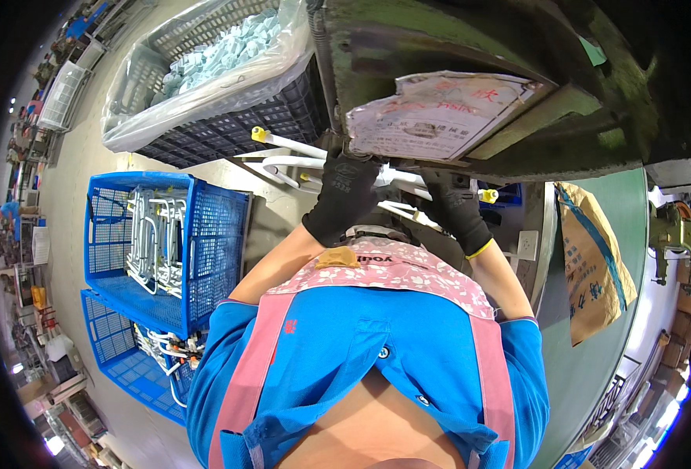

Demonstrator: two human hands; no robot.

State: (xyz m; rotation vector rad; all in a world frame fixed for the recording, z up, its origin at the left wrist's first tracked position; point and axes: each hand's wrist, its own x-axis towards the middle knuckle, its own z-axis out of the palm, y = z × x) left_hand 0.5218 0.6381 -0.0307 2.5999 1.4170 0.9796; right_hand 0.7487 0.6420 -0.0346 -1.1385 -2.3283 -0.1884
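Observation:
Both of my hands wear black gloves and are close together under the edge of a green machine (439, 47). White tubes with yellow end pieces, looking like a bent tubular frame (292, 166), run beneath and between them. My left hand (345, 195) is closed round the white tubing, its fingertips hidden by the machine's edge. To its right, my right hand (453, 209) bends over the tubing near a yellow end (488, 195). Its fingers are mostly hidden under the machine, so its grip on the tube does not show.
A lined black crate (236, 125) of pale blue-green parts stands at the far left. Nearer are stacked blue crates (193, 258) holding white tubular frames (156, 238). At right, a brown paper sack (595, 266) lies on a green surface (548, 313), beside a wall socket (527, 245).

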